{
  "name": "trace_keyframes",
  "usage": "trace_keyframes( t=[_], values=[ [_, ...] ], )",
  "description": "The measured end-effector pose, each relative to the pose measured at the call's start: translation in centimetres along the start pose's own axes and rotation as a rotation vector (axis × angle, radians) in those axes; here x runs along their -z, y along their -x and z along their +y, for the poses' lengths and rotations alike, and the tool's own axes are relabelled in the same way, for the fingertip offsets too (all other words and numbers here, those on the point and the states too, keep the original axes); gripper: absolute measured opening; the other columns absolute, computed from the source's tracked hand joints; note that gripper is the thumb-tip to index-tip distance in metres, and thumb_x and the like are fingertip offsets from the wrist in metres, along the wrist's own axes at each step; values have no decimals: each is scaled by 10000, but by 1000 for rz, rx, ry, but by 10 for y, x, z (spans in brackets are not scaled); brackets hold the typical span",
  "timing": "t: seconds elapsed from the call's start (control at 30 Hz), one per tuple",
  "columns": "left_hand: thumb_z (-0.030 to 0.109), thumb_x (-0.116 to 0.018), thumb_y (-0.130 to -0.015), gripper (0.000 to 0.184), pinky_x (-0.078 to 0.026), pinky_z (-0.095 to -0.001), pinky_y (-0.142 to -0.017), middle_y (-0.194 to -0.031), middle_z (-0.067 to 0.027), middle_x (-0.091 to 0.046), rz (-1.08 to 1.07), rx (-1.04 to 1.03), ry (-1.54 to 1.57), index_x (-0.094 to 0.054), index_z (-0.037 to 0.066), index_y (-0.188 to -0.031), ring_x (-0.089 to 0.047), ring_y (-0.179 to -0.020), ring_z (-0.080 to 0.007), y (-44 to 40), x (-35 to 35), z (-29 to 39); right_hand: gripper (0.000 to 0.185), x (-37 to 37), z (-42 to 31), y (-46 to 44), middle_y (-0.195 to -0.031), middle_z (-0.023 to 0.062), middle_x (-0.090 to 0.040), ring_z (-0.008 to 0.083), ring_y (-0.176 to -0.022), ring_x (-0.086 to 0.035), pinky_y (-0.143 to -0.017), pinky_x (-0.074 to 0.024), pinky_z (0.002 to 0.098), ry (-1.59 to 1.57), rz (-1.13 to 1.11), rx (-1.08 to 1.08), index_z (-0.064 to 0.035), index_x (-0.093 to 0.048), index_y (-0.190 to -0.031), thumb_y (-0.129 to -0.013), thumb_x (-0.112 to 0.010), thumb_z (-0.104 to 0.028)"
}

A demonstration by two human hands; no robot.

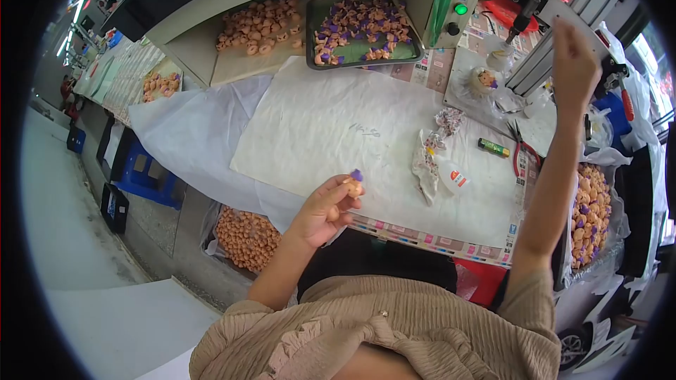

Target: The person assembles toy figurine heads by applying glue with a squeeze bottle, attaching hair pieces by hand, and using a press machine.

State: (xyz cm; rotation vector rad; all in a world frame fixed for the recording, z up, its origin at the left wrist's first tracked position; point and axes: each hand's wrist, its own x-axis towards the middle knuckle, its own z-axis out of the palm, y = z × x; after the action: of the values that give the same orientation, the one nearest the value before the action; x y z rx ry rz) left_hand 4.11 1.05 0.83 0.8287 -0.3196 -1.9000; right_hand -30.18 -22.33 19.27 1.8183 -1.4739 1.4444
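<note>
My left hand (325, 211) is closed over the near part of the white sheet. Its fingertips pinch a small peach-coloured plastic figure (353, 186) with a purple top. A rounded peach shape shows lower in the palm; I cannot tell whether it is a second piece. Raised at the upper right, my right hand (576, 70) is closed beside the bench machine (524, 10). It is slightly blurred, and whatever its fingers hold is hidden. Below the machine's head, a peach and purple piece (486, 79) sits in a clear holder.
A dark tray (310, 35) of purple-and-peach pieces stands at the back, beside loose peach parts (259, 24). On the white sheet (303, 134) lie a white bottle (453, 176), crumpled wrapping and a green cylinder (493, 148). Red-handled pliers (522, 155) lie right. Filled bags flank the bench.
</note>
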Motion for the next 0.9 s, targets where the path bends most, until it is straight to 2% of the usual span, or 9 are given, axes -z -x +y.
trace_keyframes(
  t=[0.03,0.1,0.17,0.27,0.43,0.53,0.63,0.83,0.9],
  values=[
    [198,-618,-920,210,-495,-174,-564,-1026,-10,-612,10,-11,4,-572,123,-1111,-615,-846,-71,0,2,1,271,0,10,26,-757,147,-662,205,-673,-647,-666,-494,306,-88,-130,-122,-41,-704,-924,-869,-643,-299],
    [194,-604,-929,197,-483,-176,-553,-1026,-22,-609,9,-12,-9,-571,121,-1109,-609,-847,-74,-2,1,3,247,-7,31,69,-798,164,-672,264,-702,-658,-683,-504,357,-21,-538,-248,-33,-694,-969,-854,-642,-245],
    [185,-576,-946,174,-459,-180,-531,-1026,-45,-603,18,-26,-37,-567,118,-1105,-597,-849,-80,-2,-1,5,286,-35,54,108,-988,157,-684,258,-818,-654,-750,-498,336,-23,-646,-212,-45,-673,-1080,-860,-650,-227],
    [184,-583,-941,181,-438,-177,-517,-1019,-46,-606,-41,-19,-53,-567,117,-1108,-597,-845,-80,-8,-12,-1,259,-75,60,131,-1034,145,-673,301,-882,-639,-771,-490,355,143,-328,94,-74,-665,-1092,-861,-643,-189],
    [187,-627,-911,245,-449,-175,-550,-1020,-33,-613,-147,-9,-78,-560,115,-1135,-589,-819,-65,-9,-28,-1,173,-74,41,132,-1015,129,-660,288,-892,-629,-751,-485,342,96,-347,82,-68,-676,-1016,-849,-638,-91],
    [179,-634,-904,256,-429,-178,-544,-1019,-46,-616,-32,-30,-103,-564,105,-1138,-576,-806,-63,-3,-33,8,153,-20,17,128,-944,118,-646,272,-878,-626,-740,-485,329,-186,-211,-32,-47,-665,-964,-822,-632,1],
    [159,-634,-900,267,-442,-182,-557,-1023,-62,-619,31,-36,-132,-565,89,-1148,-584,-816,-69,-5,-26,18,167,63,15,119,-931,106,-639,250,-858,-627,-745,-487,319,-9,8,-64,-47,-668,-957,-807,-640,21],
    [130,-615,-908,282,-522,-202,-653,-1042,-75,-627,49,-76,-188,-560,62,-1177,-626,-879,-99,-21,-28,34,126,191,109,152,-991,95,-661,206,-877,-637,-724,-500,314,604,-44,-268,-44,-673,-955,-832,-648,-43],
    [137,-614,-914,298,-539,-213,-703,-1049,-66,-631,9,-113,-269,-558,66,-1199,-634,-901,-109,-34,-42,38,118,199,106,155,-1004,93,-664,200,-881,-638,-725,-501,309,577,14,-275,-38,-674,-953,-839,-646,-51]
  ],
)
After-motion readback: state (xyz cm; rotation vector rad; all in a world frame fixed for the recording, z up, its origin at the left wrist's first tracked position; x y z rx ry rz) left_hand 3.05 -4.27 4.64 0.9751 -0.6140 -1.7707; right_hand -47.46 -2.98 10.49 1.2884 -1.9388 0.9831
